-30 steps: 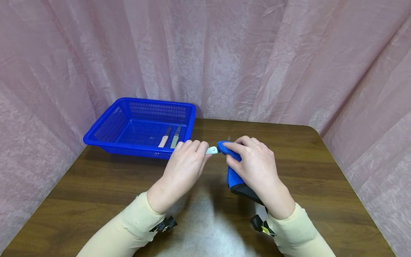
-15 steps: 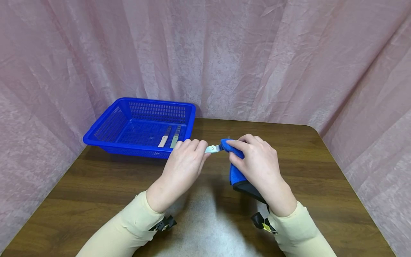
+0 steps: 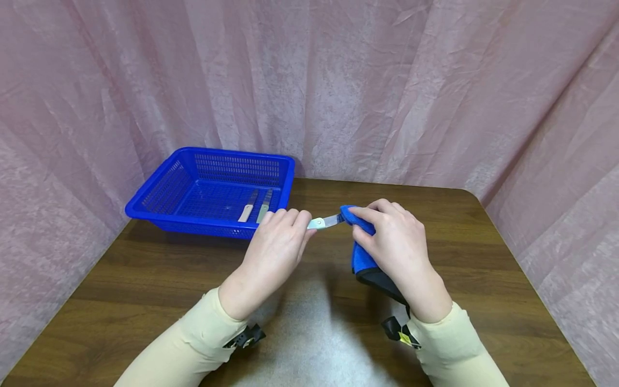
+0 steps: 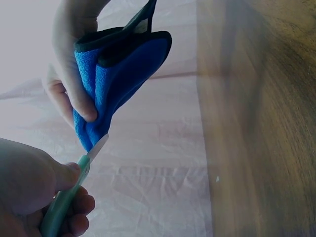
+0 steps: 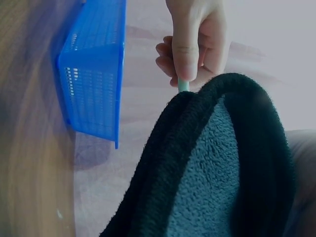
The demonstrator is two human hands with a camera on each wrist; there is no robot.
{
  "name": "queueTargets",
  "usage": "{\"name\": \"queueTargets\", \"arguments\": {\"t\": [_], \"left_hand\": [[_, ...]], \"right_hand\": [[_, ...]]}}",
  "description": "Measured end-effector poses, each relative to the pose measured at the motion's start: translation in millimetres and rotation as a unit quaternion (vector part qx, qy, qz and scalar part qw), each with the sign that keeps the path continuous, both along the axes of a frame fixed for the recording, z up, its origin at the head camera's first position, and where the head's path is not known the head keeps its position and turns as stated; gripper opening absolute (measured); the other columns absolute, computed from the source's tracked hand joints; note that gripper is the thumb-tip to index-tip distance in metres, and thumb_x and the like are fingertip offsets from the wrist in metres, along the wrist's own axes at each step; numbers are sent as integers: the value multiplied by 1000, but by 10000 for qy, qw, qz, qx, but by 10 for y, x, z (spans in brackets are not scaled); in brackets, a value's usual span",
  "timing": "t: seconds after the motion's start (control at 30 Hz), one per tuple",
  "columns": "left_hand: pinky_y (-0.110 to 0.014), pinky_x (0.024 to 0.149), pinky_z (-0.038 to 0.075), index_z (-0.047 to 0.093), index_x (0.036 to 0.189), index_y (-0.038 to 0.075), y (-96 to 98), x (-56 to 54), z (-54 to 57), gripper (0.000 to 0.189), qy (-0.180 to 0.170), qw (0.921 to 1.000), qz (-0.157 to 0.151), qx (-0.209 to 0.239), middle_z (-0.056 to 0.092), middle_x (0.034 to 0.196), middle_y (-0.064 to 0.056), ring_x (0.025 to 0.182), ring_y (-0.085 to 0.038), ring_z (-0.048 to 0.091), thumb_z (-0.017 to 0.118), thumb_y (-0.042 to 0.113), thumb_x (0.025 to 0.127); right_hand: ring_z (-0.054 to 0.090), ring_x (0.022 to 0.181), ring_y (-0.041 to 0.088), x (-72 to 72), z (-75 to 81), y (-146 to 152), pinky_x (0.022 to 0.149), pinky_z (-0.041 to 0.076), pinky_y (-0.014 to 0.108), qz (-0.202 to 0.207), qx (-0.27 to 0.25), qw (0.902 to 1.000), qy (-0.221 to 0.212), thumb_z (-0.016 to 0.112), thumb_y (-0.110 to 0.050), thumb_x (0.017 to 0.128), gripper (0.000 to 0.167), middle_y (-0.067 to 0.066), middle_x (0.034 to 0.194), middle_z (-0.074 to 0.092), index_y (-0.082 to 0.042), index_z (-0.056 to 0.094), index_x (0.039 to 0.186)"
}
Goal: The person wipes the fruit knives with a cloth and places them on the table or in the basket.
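My left hand [image 3: 279, 239] grips the pale green handle of a folding knife [image 4: 64, 200], its blade pointing right toward the other hand. A folded blue cloth with black edging [image 4: 118, 74] is pinched between the thumb and fingers of my right hand [image 3: 396, 236]. The cloth wraps the outer end of the blade, so the tip is hidden, while the part near the pivot shows bare. In the right wrist view the cloth fills the front and only a bit of the green handle shows beyond it. Both hands are above the table.
A blue plastic basket [image 3: 169, 221] stands at the back left of the wooden table [image 3: 459, 242]. Inside it lie a knife with a pinkish handle [image 3: 245, 213] and one with a green handle [image 3: 263, 212]. Pink curtains [image 3: 362, 97] hang behind and at the sides.
My right hand has slid the cloth to the right along the blade, away from the handle, baring more metal. My left hand with the knife has shifted only slightly left.
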State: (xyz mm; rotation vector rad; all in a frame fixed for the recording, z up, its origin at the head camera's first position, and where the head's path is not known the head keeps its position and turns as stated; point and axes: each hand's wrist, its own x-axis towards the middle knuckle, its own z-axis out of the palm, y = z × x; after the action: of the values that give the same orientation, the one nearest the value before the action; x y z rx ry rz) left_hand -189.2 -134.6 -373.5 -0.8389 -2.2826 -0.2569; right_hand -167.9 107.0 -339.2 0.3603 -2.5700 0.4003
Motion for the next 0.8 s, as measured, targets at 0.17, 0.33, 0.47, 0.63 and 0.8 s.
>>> {"name": "queueTargets", "arguments": {"t": [0.17, 0.33, 0.47, 0.63, 0.8], "left_hand": [[-40, 69, 42, 61, 103, 5, 0, 0, 9, 23, -25, 10000, 12, 19, 59, 80, -7, 74, -31, 57, 75, 23, 107], [-40, 68, 42, 61, 102, 5, -5, 2, 16, 23, -55, 10000, 17, 18, 58, 80, -7, 74, -31, 57, 75, 23, 107], [-40, 68, 42, 61, 102, 6, -7, 7, 20, 22, -93, 9999, 51, 30, 59, 80, -7, 73, -31, 57, 74, 23, 107], [-41, 68, 42, 61, 102, 6, -8, 13, 26, 22, -98, 9999, 82, 46, 59, 81, -7, 73, -32, 57, 74, 23, 108], [-42, 68, 43, 62, 102, 6, -11, 11, 25, 21, -93, 9999, 78, 60, 59, 81, -7, 74, -32, 58, 74, 23, 108]], "right_hand": [[71, 97, 28, -12, 4, 30, 74, 58, 50, -45, -27, 10000, 30, 80, -23, 95, 32, 4, 111, 77, -24, 86, 126], [71, 98, 28, -21, 11, 60, 74, 57, 51, -123, -62, 9999, -12, 78, -22, 95, 32, 5, 112, 77, -24, 85, 127], [70, 98, 28, -28, 15, 84, 73, 57, 51, -192, -112, 9998, -21, 77, -21, 95, 33, 4, 112, 77, -25, 86, 126], [71, 98, 28, -40, 14, 107, 73, 56, 51, -239, -131, 9996, -41, 76, -20, 95, 33, 5, 113, 77, -25, 86, 126], [71, 101, 30, -48, 28, 138, 75, 57, 55, -319, -131, 9993, -137, 74, -21, 96, 34, 6, 114, 77, -24, 85, 128]]}}
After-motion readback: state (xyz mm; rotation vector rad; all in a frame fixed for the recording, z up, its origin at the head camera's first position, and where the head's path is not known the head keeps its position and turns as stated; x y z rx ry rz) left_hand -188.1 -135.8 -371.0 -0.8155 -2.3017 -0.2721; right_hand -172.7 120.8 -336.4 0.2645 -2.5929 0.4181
